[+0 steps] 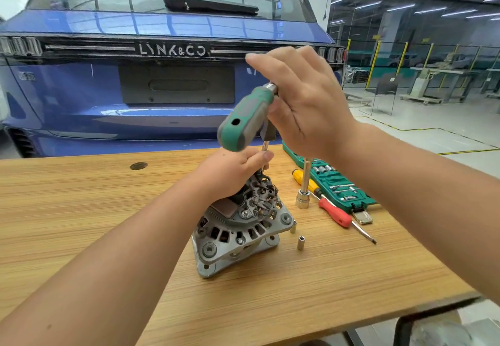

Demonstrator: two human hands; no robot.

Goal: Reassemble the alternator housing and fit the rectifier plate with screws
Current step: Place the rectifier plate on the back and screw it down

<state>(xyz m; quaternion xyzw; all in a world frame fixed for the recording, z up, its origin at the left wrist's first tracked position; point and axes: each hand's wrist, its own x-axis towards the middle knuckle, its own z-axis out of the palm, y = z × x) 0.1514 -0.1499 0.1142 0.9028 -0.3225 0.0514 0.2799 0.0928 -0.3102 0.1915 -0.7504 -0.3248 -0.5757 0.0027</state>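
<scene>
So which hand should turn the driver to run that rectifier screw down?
Probably right: the right hand already grips the ratchet handle, while the left hand steadies its shaft on the alternator.

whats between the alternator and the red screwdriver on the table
In the head view, two small loose sockets stand on the bare wood between the alternator and the red screwdriver.

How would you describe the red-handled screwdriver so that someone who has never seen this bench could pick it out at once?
Start at the wooden table behind the blue car, then look right of the alternator to the green socket set case. The red-handled screwdriver lies flat along the case's near edge, tip toward the table's front. Its neighbour, a yellow-handled screwdriver, lies farther back; only this one is red.
</scene>
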